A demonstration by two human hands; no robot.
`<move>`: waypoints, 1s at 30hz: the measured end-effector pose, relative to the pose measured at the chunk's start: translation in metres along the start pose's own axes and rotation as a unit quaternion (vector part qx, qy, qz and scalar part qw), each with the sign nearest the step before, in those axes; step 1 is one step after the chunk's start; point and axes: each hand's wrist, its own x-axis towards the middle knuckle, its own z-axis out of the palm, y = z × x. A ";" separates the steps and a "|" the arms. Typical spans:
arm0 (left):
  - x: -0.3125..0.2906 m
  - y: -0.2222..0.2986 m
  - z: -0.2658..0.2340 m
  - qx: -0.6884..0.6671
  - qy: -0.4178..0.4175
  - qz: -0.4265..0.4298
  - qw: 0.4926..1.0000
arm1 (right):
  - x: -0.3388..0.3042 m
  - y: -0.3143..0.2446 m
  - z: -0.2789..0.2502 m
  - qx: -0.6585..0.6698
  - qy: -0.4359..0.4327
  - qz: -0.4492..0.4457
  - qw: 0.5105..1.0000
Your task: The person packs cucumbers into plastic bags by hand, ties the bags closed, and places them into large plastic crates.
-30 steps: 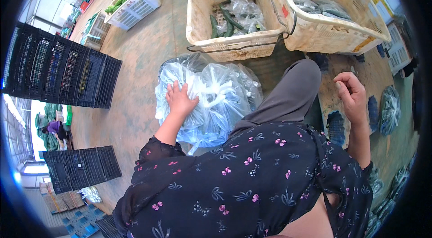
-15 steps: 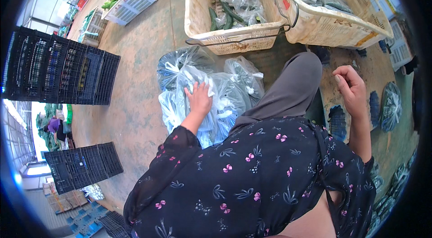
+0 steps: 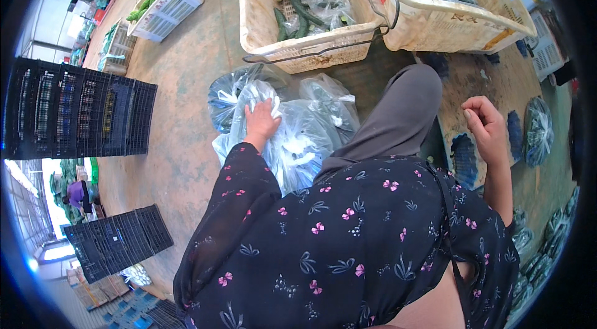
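Note:
My left hand (image 3: pixel 262 125) is closed on the bunched top of a clear plastic bag (image 3: pixel 298 133), its fingers curled into the film. That bag lies among other filled clear bags on the floor by my bent leg; dark contents show through a bag (image 3: pixel 221 108) beyond the hand and through another bag (image 3: pixel 329 102) to its right. My right hand (image 3: pixel 488 127) is raised on the right, fingers curled in and thumb against them, with nothing visible in it. Below it is a wooden board (image 3: pixel 463 105) with dark blue ridged patches.
Ahead stand a white crate (image 3: pixel 311 58) with cucumbers and plastic film, a wire hook across its front, and another white crate (image 3: pixel 448 27) with bagged produce. Black crates (image 3: pixel 81 108) are stacked at left. A filled bag (image 3: pixel 538 133) lies far right. A person (image 3: pixel 79 195) is at far left.
My left hand has gone from spread fingers to curled ones, and the bag's plastic is bunched up beneath them. The right hand stays about where it was. The whole view has shifted slightly.

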 end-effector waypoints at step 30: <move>0.243 0.263 -0.246 -0.327 0.057 0.387 0.860 | 0.073 0.034 -0.047 -0.155 -0.012 -0.048 0.987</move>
